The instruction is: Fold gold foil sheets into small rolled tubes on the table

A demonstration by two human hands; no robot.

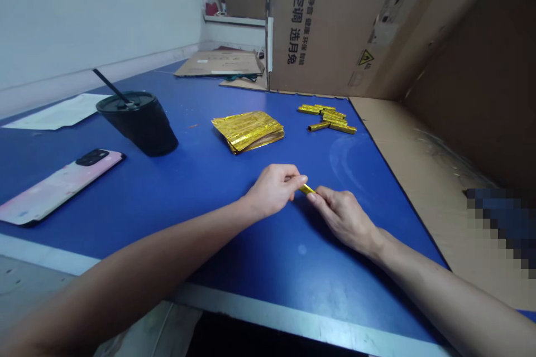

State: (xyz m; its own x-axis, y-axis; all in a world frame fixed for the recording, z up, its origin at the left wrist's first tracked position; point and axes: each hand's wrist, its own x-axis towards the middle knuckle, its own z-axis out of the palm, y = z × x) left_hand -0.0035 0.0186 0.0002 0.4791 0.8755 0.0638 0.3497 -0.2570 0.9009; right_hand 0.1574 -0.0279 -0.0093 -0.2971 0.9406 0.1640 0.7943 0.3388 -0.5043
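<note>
Head view: both hands gripping a gold roll [307, 189] near the blue table's [268, 256] front edge.
Left hand [274, 189] and right hand [345, 215] are pinching opposite ends.

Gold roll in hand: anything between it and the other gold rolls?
Nothing visible: only blue tabletop lies between the held roll and the other rolls. The gold sheet stack sits left of that path.

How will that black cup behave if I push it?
The cup likely tips if pushed high, since it narrows toward its base. The straw sticking up could snag. It looks opaque, so its weight is a guess.
</note>
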